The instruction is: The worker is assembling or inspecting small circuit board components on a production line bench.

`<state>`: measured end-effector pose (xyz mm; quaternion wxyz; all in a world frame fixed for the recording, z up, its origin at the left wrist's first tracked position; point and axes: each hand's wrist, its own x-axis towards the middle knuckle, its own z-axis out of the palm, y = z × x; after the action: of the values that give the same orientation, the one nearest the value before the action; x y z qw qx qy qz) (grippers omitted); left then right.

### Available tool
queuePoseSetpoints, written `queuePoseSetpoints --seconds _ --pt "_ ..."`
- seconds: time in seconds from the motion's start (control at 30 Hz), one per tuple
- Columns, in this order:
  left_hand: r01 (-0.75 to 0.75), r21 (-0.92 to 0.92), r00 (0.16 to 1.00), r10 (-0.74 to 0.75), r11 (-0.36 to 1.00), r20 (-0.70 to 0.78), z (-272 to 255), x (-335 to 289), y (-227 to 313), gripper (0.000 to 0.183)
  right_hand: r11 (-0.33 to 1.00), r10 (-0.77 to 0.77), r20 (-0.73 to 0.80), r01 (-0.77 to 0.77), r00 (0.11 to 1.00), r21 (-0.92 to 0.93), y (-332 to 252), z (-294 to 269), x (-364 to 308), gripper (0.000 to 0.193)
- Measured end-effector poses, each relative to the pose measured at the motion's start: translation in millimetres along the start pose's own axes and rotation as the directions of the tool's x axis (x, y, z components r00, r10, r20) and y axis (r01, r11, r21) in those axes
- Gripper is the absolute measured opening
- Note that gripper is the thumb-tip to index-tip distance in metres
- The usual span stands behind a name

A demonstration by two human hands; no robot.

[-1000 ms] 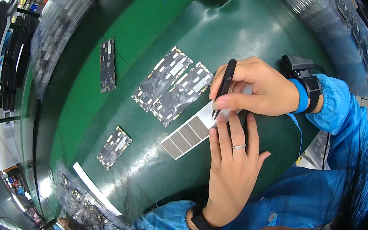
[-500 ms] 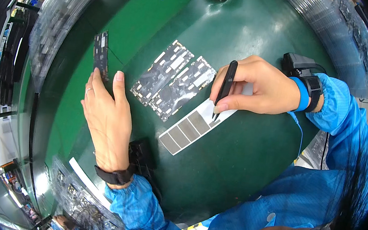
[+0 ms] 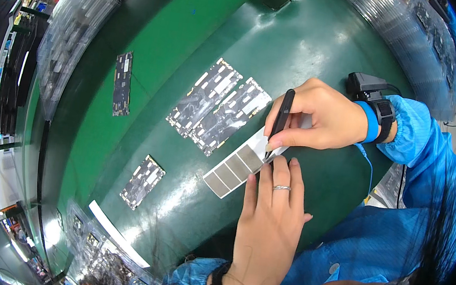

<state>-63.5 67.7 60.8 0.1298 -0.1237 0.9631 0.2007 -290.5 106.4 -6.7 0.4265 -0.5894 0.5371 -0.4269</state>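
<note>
My right hand (image 3: 321, 116) pinches a pair of black tweezers (image 3: 283, 113), tips pointing down at a white strip (image 3: 258, 137) that carries a row of grey rectangular stickers (image 3: 236, 169). Whether the tips grip a sticker is too small to tell. My left hand (image 3: 268, 220) lies with fingers stretched out, its fingertips at the strip's near edge beside the tweezer tips. Just beyond the strip, two black circuit boards (image 3: 204, 97) (image 3: 231, 116) lie side by side on the dark green mat (image 3: 282, 205).
One more circuit board (image 3: 123, 83) lies on the bright green surface at the left, and a smaller one (image 3: 143, 182) on the mat at the lower left. Clear plastic trays (image 3: 78, 27) stand at the far left, with a tray stack (image 3: 413, 45) at the upper right. A blue cord (image 3: 372, 169) hangs from my right wrist.
My left hand has left the board at the left and come right, to the strip. The smaller lower-left board now shows. My right hand has stayed over the strip with the tweezers.
</note>
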Motion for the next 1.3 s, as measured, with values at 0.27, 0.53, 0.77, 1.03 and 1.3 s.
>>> queuePoseSetpoints --seconds 0.27,0.53,0.77,1.03,1.3 --pt "0.020 0.168 0.999 -0.025 0.986 0.028 1.5 4.3 6.3 0.080 0.988 0.067 -0.014 -0.065 0.998 0.142 -0.5 -2.1 0.1 0.018" --pt "0.046 0.001 0.968 -0.045 0.999 -0.247 10.8 17.7 -2.2 0.070 0.922 0.189 -0.112 -0.138 0.975 0.361 -8.4 -11.2 6.9 0.020" --pt "0.115 0.058 0.909 -0.081 0.992 -0.408 29.3 41.6 -17.2 0.078 0.970 0.136 -0.354 -0.052 0.925 0.236 -2.5 -38.8 8.9 0.020" --pt "0.053 0.055 0.925 -0.028 0.997 -0.379 43.0 43.0 5.4 0.084 0.980 0.055 -0.153 -0.024 0.987 0.198 4.7 -27.9 15.8 0.013" --pt "0.079 0.118 0.928 -0.030 0.990 -0.370 57.6 40.7 12.5 0.086 0.974 0.136 -0.088 -0.117 0.987 0.194 8.9 -25.7 19.5 0.025"
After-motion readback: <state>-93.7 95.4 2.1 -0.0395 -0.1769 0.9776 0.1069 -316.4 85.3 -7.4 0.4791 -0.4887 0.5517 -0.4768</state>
